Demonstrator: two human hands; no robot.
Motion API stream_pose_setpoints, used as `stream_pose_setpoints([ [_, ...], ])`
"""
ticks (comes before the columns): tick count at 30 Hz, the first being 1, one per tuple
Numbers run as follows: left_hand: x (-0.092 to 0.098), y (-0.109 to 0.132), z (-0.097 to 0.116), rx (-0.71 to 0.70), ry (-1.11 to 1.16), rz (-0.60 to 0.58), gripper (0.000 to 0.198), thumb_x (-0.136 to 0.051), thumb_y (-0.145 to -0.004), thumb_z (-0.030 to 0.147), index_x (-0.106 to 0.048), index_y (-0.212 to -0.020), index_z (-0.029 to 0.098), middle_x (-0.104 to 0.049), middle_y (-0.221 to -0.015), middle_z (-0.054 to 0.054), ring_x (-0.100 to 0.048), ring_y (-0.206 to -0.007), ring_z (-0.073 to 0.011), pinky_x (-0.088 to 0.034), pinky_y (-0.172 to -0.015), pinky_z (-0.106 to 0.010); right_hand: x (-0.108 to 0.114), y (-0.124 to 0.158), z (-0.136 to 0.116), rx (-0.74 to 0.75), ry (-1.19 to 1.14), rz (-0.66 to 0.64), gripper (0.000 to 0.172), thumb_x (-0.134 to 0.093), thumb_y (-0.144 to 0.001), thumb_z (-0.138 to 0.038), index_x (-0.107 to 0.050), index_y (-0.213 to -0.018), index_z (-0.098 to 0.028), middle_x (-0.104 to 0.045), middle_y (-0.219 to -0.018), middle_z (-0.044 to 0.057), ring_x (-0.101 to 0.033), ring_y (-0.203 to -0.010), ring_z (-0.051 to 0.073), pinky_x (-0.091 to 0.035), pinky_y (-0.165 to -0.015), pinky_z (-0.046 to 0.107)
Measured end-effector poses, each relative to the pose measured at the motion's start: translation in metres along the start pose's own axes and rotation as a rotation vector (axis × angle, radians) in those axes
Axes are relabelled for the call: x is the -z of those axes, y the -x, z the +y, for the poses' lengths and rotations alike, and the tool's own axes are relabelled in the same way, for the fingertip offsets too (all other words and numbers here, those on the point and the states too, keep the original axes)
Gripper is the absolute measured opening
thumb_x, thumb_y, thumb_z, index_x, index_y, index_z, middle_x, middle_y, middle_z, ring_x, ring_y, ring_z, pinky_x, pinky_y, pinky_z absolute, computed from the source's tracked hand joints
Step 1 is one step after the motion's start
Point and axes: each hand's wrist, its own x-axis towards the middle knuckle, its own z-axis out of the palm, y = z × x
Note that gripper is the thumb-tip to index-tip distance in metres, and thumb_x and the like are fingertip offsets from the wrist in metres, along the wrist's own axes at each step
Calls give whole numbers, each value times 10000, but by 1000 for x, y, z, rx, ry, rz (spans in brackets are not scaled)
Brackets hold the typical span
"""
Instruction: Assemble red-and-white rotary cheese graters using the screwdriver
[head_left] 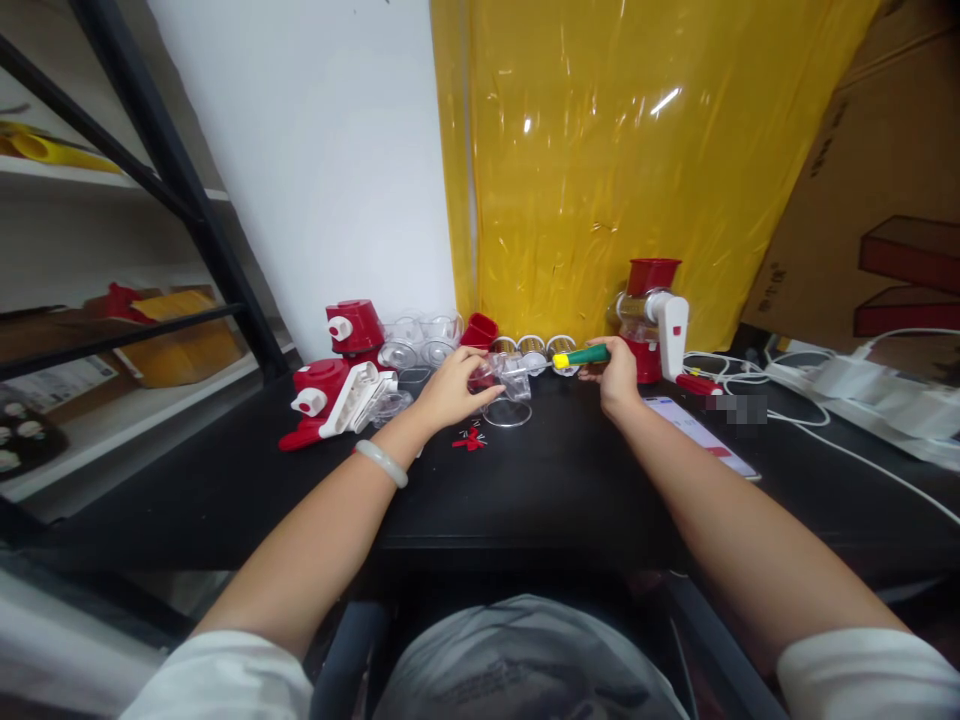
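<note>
Head view: left hand (pixel 448 392) grips clear plastic part (pixel 504 376); right hand (pixel 617 376) clasps green screwdriver (pixel 583 356).

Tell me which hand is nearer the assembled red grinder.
Right. The right hand is beside the red grinder, gripping a green screwdriver; the left hand is farther left, holding a clear part.

White short sleeves (pixel 225 675) are worn on both arms. Pale bangle (pixel 382 463) is worn behind left hand (pixel 450 392). Grey garment (pixel 525 655) is seen below.
</note>
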Motion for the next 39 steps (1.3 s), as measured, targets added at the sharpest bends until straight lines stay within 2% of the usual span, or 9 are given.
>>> stream_pose_setpoints([
  [6,0,0,1,0,9,2,297,-668,-839,444,-594,-948,178,-581,-1186,-118,-564,-1169,-261,-462,-1036,-449,-1,0,-1,43,-12,8,190,-508,-826,-395,-535,-803,-209,-534,-584,-59,-471,-365,86,-359,-355,217],
  [11,1,0,2,10,10,-6,276,-667,-840,434,-592,-943,190,-580,-1191,-109,-563,-1171,-260,-463,-1036,-459,-1,-3,3,112,48,29,386,-623,-775,-575,-506,-763,-207,-551,-624,-58,-429,-339,57,-319,-337,218],
  [14,1,0,3,12,4,-7,272,-668,-840,431,-591,-936,189,-579,-1193,-113,-562,-1172,-261,-467,-1033,-458,0,-4,5,82,74,11,422,-522,-824,-629,-519,-768,-211,-514,-560,-59,-440,-342,78,-343,-348,228],
  [17,1,0,3,9,-3,-5,277,-672,-838,435,-589,-924,185,-581,-1190,-117,-561,-1170,-262,-473,-1028,-451,1,-3,5,-1,17,3,348,-408,-885,-522,-544,-807,-212,-509,-533,-51,-480,-366,105,-393,-373,238],
  [22,1,0,4,8,-6,1,286,-670,-840,441,-583,-918,180,-580,-1194,-117,-561,-1173,-262,-473,-1028,-447,0,-2,3,-6,-49,-21,210,-420,-836,-377,-551,-838,-213,-531,-566,-51,-517,-395,117,-423,-393,246],
  [27,2,0,5,3,1,-5,283,-668,-841,448,-587,-914,187,-581,-1191,-111,-561,-1176,-259,-471,-1031,-443,-1,-2,4,62,4,5,238,-562,-799,-449,-529,-801,-214,-482,-545,-75,-448,-371,91,-372,-356,222],
  [32,1,1,5,12,6,-2,291,-670,-838,444,-596,-929,178,-583,-1200,-117,-557,-1177,-267,-465,-1033,-451,0,-2,4,45,59,0,366,-517,-834,-575,-529,-777,-214,-365,-424,-102,-347,-312,88,-399,-373,245],
  [35,0,1,5,9,2,0,298,-663,-842,451,-597,-932,175,-585,-1201,-115,-555,-1179,-266,-465,-1032,-449,0,-2,2,-22,23,9,341,-402,-886,-504,-549,-802,-208,-445,-440,-68,-419,-324,112,-380,-367,239],
  [39,1,0,5,18,-7,-9,298,-664,-841,454,-598,-928,176,-586,-1205,-112,-559,-1178,-262,-468,-1031,-439,-1,-1,-1,-57,-45,-2,240,-357,-848,-312,-569,-849,-200,-537,-497,-43,-503,-367,127,-392,-378,229],
])
